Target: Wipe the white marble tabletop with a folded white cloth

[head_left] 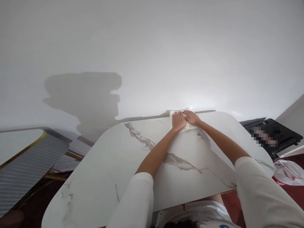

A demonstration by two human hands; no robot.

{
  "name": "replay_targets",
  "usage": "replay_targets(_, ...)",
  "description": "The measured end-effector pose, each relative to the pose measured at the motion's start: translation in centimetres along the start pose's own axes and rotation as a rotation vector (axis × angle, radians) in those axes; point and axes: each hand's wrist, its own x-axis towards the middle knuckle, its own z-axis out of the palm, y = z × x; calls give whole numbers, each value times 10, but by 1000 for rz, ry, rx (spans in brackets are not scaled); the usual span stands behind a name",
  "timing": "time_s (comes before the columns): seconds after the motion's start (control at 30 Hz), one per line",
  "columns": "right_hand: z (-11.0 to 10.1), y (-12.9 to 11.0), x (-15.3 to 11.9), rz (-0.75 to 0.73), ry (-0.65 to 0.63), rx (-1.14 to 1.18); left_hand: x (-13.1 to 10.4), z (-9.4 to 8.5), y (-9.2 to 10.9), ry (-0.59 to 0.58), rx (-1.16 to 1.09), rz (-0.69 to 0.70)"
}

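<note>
A white cloth [187, 127] lies at the far edge of the marbled white table [106, 158], close to the wall. My left hand [179, 120] rests flat on it, fingers spread and pointing toward the wall. Beside it, my right hand [192, 117] presses on the right part of the cloth, its fingers stretched out to the left and reaching the left hand. Neither hand grips the cloth; both lie on top of it.
A pale wall [152, 57] rises behind the table. At left stands a ribbed grey cabinet [26, 167] with gold trim. A black case [285, 133] and a white plastic bag [288, 172] are at the right, beside the table.
</note>
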Motion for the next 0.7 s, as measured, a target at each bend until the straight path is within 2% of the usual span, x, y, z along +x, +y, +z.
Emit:
replay_targets(0.2,-9,26,-18,47,14,11,8,10,28,-2,-46,37)
replay_targets(0.33,-16,30,-41,123,17,-17,3,10,45,-20,-54,97)
replay_targets(0.47,-23,18,-68,159,16,-55,-15,4,55,-63,-60,154)
replay_targets(0.7,-30,-18,-117,201,22,-62,-62,-16,68,-100,-89,220)
